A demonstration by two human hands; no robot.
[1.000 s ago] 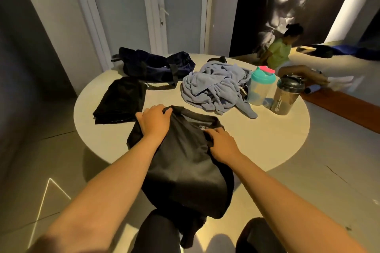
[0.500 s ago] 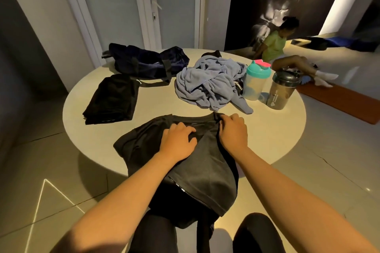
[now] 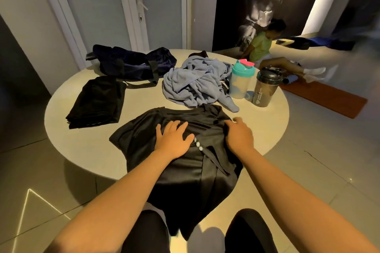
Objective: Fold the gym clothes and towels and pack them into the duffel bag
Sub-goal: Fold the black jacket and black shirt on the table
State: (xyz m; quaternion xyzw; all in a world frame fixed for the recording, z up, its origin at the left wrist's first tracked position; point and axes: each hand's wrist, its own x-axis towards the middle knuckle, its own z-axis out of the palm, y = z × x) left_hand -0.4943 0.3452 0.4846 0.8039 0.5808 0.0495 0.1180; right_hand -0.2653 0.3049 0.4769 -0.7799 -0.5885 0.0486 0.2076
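On round cream table (image 3: 257, 129), black synthetic T-shirt (image 3: 181, 172) mid-fold. Beyond the grip, slumped navy fabric duffel bag (image 3: 131, 63) (apparently unpacked), crumpled pale-blue towel (image 3: 195, 82) unfolded; leftward, black garment (image 3: 98, 100) already folded. Pressing the T-shirt flat: spread left hand (image 3: 172, 139); pinching its right edge: right hand (image 3: 239, 137).

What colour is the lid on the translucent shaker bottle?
The lid is teal, with a pink flip cap; clearest in the head view.
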